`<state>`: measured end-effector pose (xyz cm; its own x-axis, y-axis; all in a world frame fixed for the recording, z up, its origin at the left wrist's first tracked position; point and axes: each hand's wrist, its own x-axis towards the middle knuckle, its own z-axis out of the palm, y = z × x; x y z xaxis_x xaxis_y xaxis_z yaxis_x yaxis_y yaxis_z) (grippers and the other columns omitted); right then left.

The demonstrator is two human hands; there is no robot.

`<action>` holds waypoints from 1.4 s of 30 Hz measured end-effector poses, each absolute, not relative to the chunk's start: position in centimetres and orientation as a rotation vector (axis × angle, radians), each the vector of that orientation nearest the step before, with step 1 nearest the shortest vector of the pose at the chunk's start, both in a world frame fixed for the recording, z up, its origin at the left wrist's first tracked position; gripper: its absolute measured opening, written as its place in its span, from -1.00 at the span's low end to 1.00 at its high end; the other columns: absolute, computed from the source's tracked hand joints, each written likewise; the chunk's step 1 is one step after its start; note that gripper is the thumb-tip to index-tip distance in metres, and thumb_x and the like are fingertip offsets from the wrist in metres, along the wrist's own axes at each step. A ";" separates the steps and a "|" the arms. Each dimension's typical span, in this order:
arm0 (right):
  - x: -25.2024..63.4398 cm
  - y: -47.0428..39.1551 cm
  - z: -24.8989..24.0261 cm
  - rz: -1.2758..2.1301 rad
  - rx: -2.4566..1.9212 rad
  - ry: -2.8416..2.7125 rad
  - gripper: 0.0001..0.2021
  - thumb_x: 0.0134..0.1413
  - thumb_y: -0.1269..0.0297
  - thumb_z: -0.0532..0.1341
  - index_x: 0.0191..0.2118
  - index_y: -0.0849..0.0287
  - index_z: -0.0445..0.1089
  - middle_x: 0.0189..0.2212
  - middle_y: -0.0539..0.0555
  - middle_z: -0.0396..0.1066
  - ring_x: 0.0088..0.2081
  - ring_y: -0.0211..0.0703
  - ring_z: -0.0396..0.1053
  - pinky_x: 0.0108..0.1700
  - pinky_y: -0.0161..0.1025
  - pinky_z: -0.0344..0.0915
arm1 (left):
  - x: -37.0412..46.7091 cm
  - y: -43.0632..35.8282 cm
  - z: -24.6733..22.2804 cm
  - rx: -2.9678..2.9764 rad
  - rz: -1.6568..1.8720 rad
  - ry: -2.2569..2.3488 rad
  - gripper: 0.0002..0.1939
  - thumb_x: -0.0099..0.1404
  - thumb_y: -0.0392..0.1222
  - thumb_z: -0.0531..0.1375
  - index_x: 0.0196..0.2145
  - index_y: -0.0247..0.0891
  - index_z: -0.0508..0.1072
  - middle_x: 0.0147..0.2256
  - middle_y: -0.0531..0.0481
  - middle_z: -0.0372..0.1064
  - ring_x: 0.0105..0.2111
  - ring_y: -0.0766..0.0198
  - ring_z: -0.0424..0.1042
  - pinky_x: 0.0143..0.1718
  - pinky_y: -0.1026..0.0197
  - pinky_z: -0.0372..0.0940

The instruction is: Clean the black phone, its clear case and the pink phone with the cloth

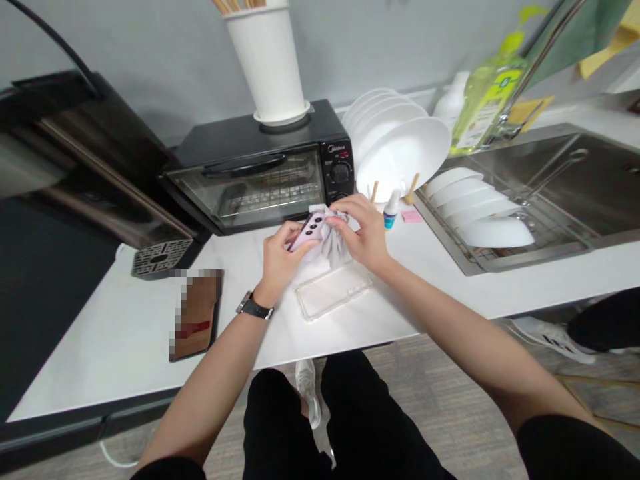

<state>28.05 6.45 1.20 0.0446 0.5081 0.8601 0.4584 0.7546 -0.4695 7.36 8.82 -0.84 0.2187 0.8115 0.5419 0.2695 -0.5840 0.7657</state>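
Observation:
A light purple smartphone [309,231], its back lenses facing up, is gripped by my left hand [280,257] above the white counter. My right hand [363,233] pinches a light grey cloth [336,243] against the phone's right side and back. Part of the phone is hidden under the cloth and fingers. Just below my hands a clear phone case [333,291] lies flat on the counter. A small spray bottle [391,212] with a blue label stands beyond my right hand, beside a pink pad [413,217].
A toaster oven [260,173] stands behind my hands, bearing a white holder [270,60]. White plates [400,157] and the sink [550,247] with bowls are on the right. A tablet-like device [197,313] and a dark machine [100,153] are on the left. Another person's shoe [555,339] shows at right.

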 end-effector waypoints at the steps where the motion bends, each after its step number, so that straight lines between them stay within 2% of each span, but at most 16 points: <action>1: 28.1 6.6 1.2 0.099 -0.821 -1.502 -0.64 0.40 -0.12 0.24 -0.13 0.06 0.58 -0.21 0.08 0.59 -0.14 -0.05 0.48 -0.02 -0.04 0.41 | 7.3 9.0 -0.7 1.924 1.335 0.970 -0.59 0.14 0.08 0.50 -0.30 -0.23 0.46 -0.41 0.12 0.44 -0.43 0.36 0.36 -0.38 0.35 0.24; 4: 28.3 7.2 0.8 0.293 -0.885 -1.289 -0.60 0.34 -0.18 0.28 -0.14 0.07 0.59 -0.22 0.05 0.57 -0.18 -0.10 0.45 -0.06 -0.11 0.38 | 7.4 9.6 -0.8 1.734 1.354 0.947 -0.55 0.09 0.10 0.54 -0.46 -0.26 0.45 -0.51 0.16 0.32 -0.50 0.42 0.27 -0.48 0.38 0.18; 6: 28.2 7.7 0.3 0.435 -0.925 -1.208 -0.53 0.27 -0.25 0.30 -0.13 0.09 0.59 -0.24 0.04 0.57 -0.23 -0.14 0.43 -0.10 -0.15 0.36 | 7.6 9.9 -1.2 1.523 1.465 0.953 -0.53 0.05 0.10 0.57 -0.49 -0.27 0.46 -0.52 0.17 0.32 -0.51 0.45 0.28 -0.49 0.41 0.21; 8: 27.9 8.1 -0.4 0.560 -0.979 -1.186 -0.46 0.20 -0.32 0.31 -0.14 0.13 0.61 -0.27 0.03 0.57 -0.28 -0.17 0.40 -0.15 -0.18 0.34 | 7.8 10.2 -1.5 1.250 1.568 0.926 -0.52 0.00 0.12 0.59 -0.38 -0.25 0.53 -0.43 0.13 0.48 -0.45 0.43 0.43 -0.41 0.41 0.37; 10: 27.7 8.4 -1.1 0.645 -1.044 -1.194 -0.40 0.15 -0.36 0.32 -0.15 0.16 0.62 -0.31 0.03 0.57 -0.34 -0.20 0.36 -0.22 -0.20 0.30 | 7.8 10.3 -1.4 1.062 1.539 0.886 -0.45 -0.03 0.15 0.61 -0.23 -0.23 0.59 -0.27 0.04 0.62 -0.33 0.32 0.57 -0.31 0.32 0.51; 14: 27.8 8.5 -1.8 0.647 -1.126 -1.200 -0.36 0.15 -0.41 0.28 -0.24 0.19 0.63 -0.41 0.02 0.53 -0.39 -0.20 0.32 -0.32 -0.22 0.23 | 7.4 10.2 -0.9 1.029 1.253 0.865 -0.37 -0.11 0.03 0.65 -0.10 -0.24 0.66 -0.10 -0.09 0.69 -0.22 0.15 0.66 -0.27 0.17 0.61; 17: 28.3 8.2 -1.4 0.459 -1.122 -1.188 -0.42 0.28 -0.33 0.22 -0.26 0.16 0.64 -0.38 0.04 0.54 -0.33 -0.17 0.38 -0.27 -0.20 0.28 | 7.3 10.0 -1.1 1.107 1.223 0.826 -0.42 -0.09 -0.06 0.65 -0.11 -0.28 0.68 -0.05 -0.14 0.69 -0.13 0.11 0.68 -0.06 0.11 0.61; 20: 28.5 7.7 -0.8 0.245 -1.119 -1.202 -0.51 0.37 -0.23 0.21 -0.23 0.10 0.65 -0.37 0.03 0.52 -0.31 -0.16 0.40 -0.26 -0.18 0.33 | 7.6 9.9 -1.8 1.201 1.234 0.820 -0.43 -0.04 -0.04 0.64 -0.10 -0.32 0.69 -0.03 -0.18 0.68 -0.06 0.07 0.68 0.14 0.02 0.54; 25: 28.0 7.4 -0.6 0.165 -1.119 -1.350 -0.63 0.37 -0.13 0.27 -0.05 0.04 0.64 -0.28 0.05 0.54 -0.28 -0.13 0.43 -0.25 -0.16 0.42 | 8.1 9.5 -2.4 1.430 1.137 0.910 -0.42 0.05 0.07 0.59 -0.06 -0.34 0.70 -0.04 -0.21 0.68 -0.08 0.02 0.68 0.14 -0.05 0.53; 28: 27.9 7.2 -0.6 0.127 -1.144 -1.452 -0.67 0.39 -0.06 0.27 -0.13 0.07 0.66 -0.26 0.08 0.56 -0.27 -0.11 0.46 -0.18 -0.13 0.45 | 8.4 9.2 -2.4 1.532 1.128 0.927 -0.44 0.09 0.11 0.55 -0.06 -0.32 0.71 -0.05 -0.18 0.69 -0.10 0.01 0.67 0.09 -0.04 0.55; 30: 27.9 7.2 -0.6 0.092 -1.149 -1.523 -0.68 0.42 0.00 0.25 -0.16 0.07 0.68 -0.22 0.11 0.56 -0.20 -0.06 0.49 -0.09 -0.08 0.47 | 8.6 9.1 -2.3 1.573 1.173 0.911 -0.46 0.12 0.10 0.53 -0.05 -0.31 0.71 -0.04 -0.17 0.69 -0.07 -0.01 0.67 0.11 -0.05 0.53; 34: 28.0 6.9 -0.5 0.054 -1.102 -1.655 -0.70 0.47 0.11 0.18 0.01 0.05 0.66 -0.10 0.15 0.52 -0.11 -0.02 0.51 0.00 -0.02 0.48 | 8.9 8.9 -2.2 1.631 1.301 0.889 -0.60 0.24 0.00 0.45 -0.04 -0.28 0.72 0.03 -0.14 0.66 0.03 0.00 0.64 0.17 0.01 0.49; 37: 27.2 6.3 -0.7 0.036 -1.019 -1.729 -0.70 0.49 0.22 0.15 0.10 0.02 0.62 -0.08 0.15 0.51 -0.11 -0.06 0.52 -0.04 -0.06 0.50 | 8.8 8.7 -2.3 1.725 1.331 0.965 -0.73 0.31 -0.07 0.37 -0.12 -0.26 0.72 -0.08 -0.07 0.70 -0.07 0.07 0.66 0.08 0.08 0.50; 40: 25.8 5.2 -0.7 0.060 -0.854 -1.815 -0.71 0.48 0.27 0.18 0.15 -0.03 0.59 -0.10 0.12 0.57 -0.07 -0.07 0.54 -0.03 -0.08 0.52 | 8.7 8.5 -2.6 1.862 1.319 1.011 -0.79 0.31 -0.07 0.34 -0.40 -0.25 0.65 -0.37 0.00 0.64 -0.27 0.13 0.62 -0.06 0.12 0.51; 42: 24.8 4.7 -0.6 0.092 -0.714 -1.881 -0.72 0.47 0.28 0.21 0.14 -0.07 0.58 -0.08 0.10 0.60 -0.03 -0.07 0.55 0.01 -0.06 0.53 | 8.6 8.4 -2.7 1.909 1.311 0.902 -0.77 0.28 -0.05 0.36 -0.46 -0.22 0.60 -0.38 -0.02 0.62 -0.24 0.10 0.62 -0.01 0.09 0.51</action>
